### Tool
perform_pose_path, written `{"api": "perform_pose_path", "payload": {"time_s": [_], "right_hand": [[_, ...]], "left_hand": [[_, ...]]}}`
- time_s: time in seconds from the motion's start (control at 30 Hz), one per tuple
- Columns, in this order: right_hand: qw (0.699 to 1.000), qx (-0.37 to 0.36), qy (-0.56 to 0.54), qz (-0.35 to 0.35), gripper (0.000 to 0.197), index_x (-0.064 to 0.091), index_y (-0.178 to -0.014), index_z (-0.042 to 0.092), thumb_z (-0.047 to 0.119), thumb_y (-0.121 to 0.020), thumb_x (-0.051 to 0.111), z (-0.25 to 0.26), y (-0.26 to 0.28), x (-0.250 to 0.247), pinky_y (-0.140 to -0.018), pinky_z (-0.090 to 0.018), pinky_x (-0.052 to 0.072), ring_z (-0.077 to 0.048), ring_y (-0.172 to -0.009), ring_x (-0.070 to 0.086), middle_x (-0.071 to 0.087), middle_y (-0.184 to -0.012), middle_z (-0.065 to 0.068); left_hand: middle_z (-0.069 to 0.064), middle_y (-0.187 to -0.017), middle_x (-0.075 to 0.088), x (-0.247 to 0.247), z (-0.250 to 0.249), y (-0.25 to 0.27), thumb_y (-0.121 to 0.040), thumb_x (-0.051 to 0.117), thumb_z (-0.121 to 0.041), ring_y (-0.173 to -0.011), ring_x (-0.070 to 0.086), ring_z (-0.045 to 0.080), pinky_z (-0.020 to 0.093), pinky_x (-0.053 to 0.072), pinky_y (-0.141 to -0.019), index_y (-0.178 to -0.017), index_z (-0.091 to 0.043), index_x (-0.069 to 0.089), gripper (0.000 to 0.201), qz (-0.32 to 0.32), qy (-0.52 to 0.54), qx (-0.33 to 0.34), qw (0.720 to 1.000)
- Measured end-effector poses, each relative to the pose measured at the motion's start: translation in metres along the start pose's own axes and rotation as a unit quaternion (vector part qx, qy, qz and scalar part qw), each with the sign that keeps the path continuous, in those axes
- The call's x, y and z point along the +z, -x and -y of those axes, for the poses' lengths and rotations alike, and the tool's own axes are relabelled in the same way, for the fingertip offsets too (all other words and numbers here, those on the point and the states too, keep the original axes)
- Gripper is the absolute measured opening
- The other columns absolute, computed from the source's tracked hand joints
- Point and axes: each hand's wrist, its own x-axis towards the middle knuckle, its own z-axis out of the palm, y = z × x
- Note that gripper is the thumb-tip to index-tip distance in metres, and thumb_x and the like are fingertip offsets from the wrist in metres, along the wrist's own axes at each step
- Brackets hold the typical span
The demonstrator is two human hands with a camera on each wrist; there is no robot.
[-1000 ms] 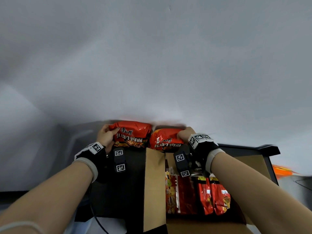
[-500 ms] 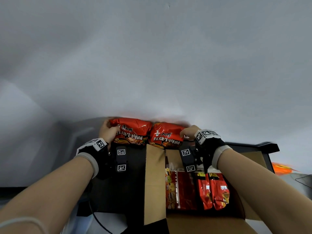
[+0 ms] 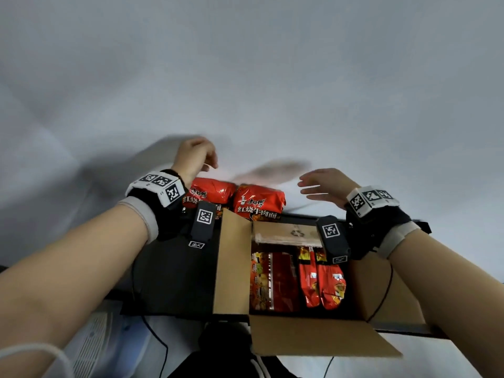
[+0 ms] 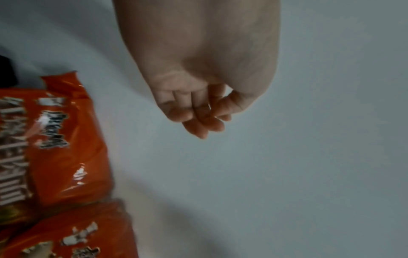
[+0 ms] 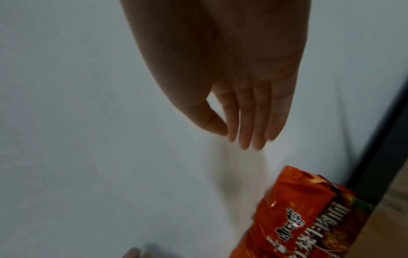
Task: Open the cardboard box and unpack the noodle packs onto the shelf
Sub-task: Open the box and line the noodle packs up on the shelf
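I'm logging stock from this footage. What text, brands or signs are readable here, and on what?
"红烧牛肉面": large white characters on the right noodle pack on the shelf.
"康师傅": brand logo on that pack and the left noodle pack; small, so only a likely reading.
Recycling symbol, no words: on the cardboard box inner flap.
Square black-and-white coded markers, no words: on the wrist bands.
Packs inside the box: print too small to read.
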Motion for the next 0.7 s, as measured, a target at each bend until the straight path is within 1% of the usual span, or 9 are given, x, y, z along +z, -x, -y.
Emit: {"api": "perform_pose_path", "payload": {"time_s": [0.1, 0.2, 0.27, 0.33, 0.4, 0.47, 0.57, 0.63, 0.7], "right_hand": [[0.996, -0.036, 0.024, 0.08, 0.016, 0.066, -0.084, 0.01, 0.014, -0.092, 0.052, 0.003, 0.031, -0.012, -0.064, -0.019, 0.054, -0.015, -0.072, 0.065, 0.069, -0.085, -0.006], [0.984, -0.046, 0.074, 0.156, 0.022, 0.069, -0.08, 0.009, 0.017, -0.092, 0.052, -0.002, 0.054, -0.023, -0.057, -0.017, 0.053, -0.012, -0.065, 0.067, 0.072, -0.073, -0.002], [0.972, -0.035, 0.112, 0.205, 0.023, 0.071, -0.08, 0.006, 0.017, -0.092, 0.053, -0.011, 0.066, -0.03, -0.055, -0.018, 0.052, -0.012, -0.062, 0.067, 0.073, -0.071, -0.004], [0.956, -0.014, 0.159, 0.247, 0.023, 0.072, -0.081, 0.007, 0.018, -0.091, 0.055, -0.023, 0.073, -0.035, -0.057, -0.019, 0.053, -0.012, -0.064, 0.068, 0.074, -0.073, -0.005], [0.934, 0.019, 0.22, 0.281, 0.023, 0.073, -0.086, 0.009, 0.021, -0.092, 0.054, -0.04, 0.078, -0.04, -0.061, -0.019, 0.053, -0.012, -0.07, 0.069, 0.075, -0.08, -0.005], [0.911, 0.064, 0.281, 0.295, 0.026, 0.073, -0.088, 0.012, 0.024, -0.094, 0.05, -0.059, 0.075, -0.041, -0.066, -0.021, 0.054, -0.011, -0.076, 0.069, 0.074, -0.088, -0.005], [0.89, 0.118, 0.354, 0.263, 0.023, 0.071, -0.088, 0.015, 0.023, -0.092, 0.05, -0.088, 0.07, -0.044, -0.07, -0.021, 0.052, -0.01, -0.076, 0.067, 0.072, -0.09, -0.001], [0.884, 0.141, 0.375, 0.242, 0.018, 0.069, -0.088, 0.014, 0.022, -0.09, 0.052, -0.103, 0.067, -0.044, -0.067, -0.021, 0.053, -0.011, -0.075, 0.066, 0.07, -0.086, 0.002], [0.878, 0.154, 0.387, 0.235, 0.018, 0.067, -0.092, 0.012, 0.023, -0.09, 0.053, -0.114, 0.066, -0.044, -0.068, -0.024, 0.053, -0.013, -0.074, 0.064, 0.069, -0.084, 0.003]], "left_hand": [[0.001, -0.047, 0.06, 0.02, -0.014, 0.027, -0.083, 0.037, 0.004, -0.047, 0.058, 0.014, 0.023, 0.045, -0.05, -0.06, -0.007, 0.054, 0.03, 0.191, -0.058, -0.038, 0.979], [0.005, -0.067, 0.07, 0.041, -0.017, 0.049, -0.089, 0.037, 0.003, -0.06, 0.065, 0.015, 0.023, 0.054, -0.064, -0.069, -0.004, 0.064, 0.034, 0.43, -0.203, -0.113, 0.873], [0.009, -0.087, 0.073, 0.057, -0.016, 0.062, -0.093, 0.036, -0.002, -0.076, 0.069, 0.017, 0.023, 0.054, -0.074, -0.087, -0.003, 0.069, 0.034, 0.515, -0.269, -0.152, 0.799], [0.01, -0.11, 0.069, 0.071, -0.011, 0.071, -0.097, 0.037, -0.012, -0.093, 0.068, 0.02, 0.025, 0.051, -0.087, -0.112, -0.004, 0.065, 0.032, 0.541, -0.31, -0.178, 0.761], [0.013, -0.129, 0.06, 0.09, 0.0, 0.083, -0.099, 0.037, -0.02, -0.108, 0.063, 0.024, 0.03, 0.046, -0.098, -0.129, -0.007, 0.053, 0.036, 0.543, -0.337, -0.2, 0.742], [0.016, -0.139, 0.051, 0.105, 0.014, 0.095, -0.1, 0.035, -0.022, -0.123, 0.055, 0.025, 0.033, 0.041, -0.106, -0.137, -0.007, 0.044, 0.041, 0.532, -0.371, -0.216, 0.73], [0.006, -0.152, 0.034, 0.129, 0.03, 0.112, -0.098, 0.04, -0.03, -0.139, 0.035, 0.019, 0.034, 0.033, -0.114, -0.145, -0.013, 0.031, 0.052, 0.512, -0.471, -0.211, 0.687], [0.005, -0.156, 0.024, 0.14, 0.038, 0.12, -0.097, 0.04, -0.036, -0.142, 0.027, 0.021, 0.037, 0.029, -0.116, -0.149, -0.015, 0.02, 0.059, 0.493, -0.53, -0.183, 0.665], [0.009, -0.156, 0.024, 0.153, 0.049, 0.126, -0.097, 0.037, -0.041, -0.139, 0.033, 0.024, 0.039, 0.035, -0.112, -0.15, -0.011, 0.014, 0.065, 0.478, -0.547, -0.173, 0.665]]}}
